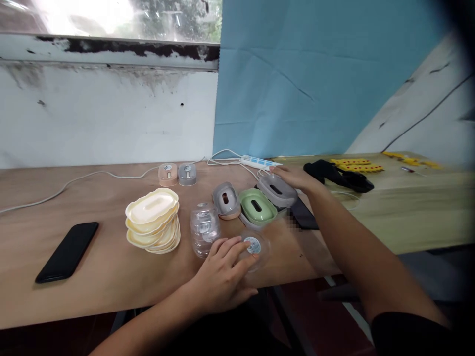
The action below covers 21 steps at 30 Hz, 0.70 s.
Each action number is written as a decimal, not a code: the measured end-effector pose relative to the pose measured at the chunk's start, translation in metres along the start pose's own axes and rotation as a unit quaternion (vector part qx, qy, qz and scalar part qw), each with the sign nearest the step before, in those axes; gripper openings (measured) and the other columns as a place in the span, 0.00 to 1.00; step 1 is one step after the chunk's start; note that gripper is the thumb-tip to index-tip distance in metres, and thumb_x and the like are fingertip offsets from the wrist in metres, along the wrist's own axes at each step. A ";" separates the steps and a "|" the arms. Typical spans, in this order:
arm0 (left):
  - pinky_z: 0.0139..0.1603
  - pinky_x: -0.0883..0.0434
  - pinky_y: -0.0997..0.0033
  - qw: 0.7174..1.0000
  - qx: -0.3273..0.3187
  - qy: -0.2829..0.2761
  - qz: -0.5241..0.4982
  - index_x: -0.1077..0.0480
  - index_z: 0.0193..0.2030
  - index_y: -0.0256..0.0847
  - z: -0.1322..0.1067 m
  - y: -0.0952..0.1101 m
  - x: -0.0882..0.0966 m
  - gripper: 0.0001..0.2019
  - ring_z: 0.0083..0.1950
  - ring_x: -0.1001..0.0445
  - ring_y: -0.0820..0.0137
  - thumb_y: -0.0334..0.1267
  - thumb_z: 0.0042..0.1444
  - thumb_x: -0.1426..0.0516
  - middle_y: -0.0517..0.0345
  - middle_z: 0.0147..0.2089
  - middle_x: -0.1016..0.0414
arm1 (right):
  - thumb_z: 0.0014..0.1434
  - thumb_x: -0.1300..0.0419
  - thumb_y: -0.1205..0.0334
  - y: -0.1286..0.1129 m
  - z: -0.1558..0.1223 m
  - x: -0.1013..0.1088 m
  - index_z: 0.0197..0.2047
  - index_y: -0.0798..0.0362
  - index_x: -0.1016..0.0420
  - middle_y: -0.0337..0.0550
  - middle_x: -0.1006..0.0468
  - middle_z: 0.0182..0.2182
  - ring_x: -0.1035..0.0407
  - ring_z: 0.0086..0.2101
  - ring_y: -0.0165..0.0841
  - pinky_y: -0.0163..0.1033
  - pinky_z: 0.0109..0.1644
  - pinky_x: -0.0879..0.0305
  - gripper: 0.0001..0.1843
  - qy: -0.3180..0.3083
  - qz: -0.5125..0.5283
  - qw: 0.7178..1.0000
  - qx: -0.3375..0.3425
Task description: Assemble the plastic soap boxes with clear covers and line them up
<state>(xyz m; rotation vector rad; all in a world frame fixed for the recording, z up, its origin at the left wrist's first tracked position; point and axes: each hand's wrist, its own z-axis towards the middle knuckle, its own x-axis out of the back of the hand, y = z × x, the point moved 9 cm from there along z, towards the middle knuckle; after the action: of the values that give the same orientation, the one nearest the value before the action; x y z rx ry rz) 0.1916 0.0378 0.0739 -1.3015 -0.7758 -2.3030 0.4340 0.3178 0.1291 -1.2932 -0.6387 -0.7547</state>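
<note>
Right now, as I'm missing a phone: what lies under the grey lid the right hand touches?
A dark flat slab, phone-like, sticks out from under the grey lid, which the right hand touches. How much of it lies beneath is covered by the lid.

Holds the left grip (222, 277) low and near, palm down, fingers spread and lightly bent, tips pressed downward, bare forearm slanting in from the lower left. Stretches the right arm far forward (dark sleeve at the upper arm only), wrist straight, right grip (293, 177) palm down, fingers laid out leftward, thumb hidden, so closure unclear.
</note>
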 end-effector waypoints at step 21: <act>0.54 0.23 0.60 0.948 -0.077 0.285 -0.117 0.30 0.54 0.35 -0.026 -0.028 0.081 0.19 0.52 0.22 0.60 0.45 0.61 0.41 0.45 0.49 0.20 | 0.49 0.33 0.34 -0.256 0.045 -0.282 0.62 0.55 0.34 0.62 0.36 0.66 0.33 0.60 0.53 0.52 0.59 0.33 0.46 -0.148 -0.160 0.951 0.219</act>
<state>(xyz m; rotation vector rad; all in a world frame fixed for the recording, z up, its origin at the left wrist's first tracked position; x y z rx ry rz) 0.1190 0.0384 0.1256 -0.5458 -0.5777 -2.7714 0.0593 0.3728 0.0704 -0.9027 -1.2087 -0.6335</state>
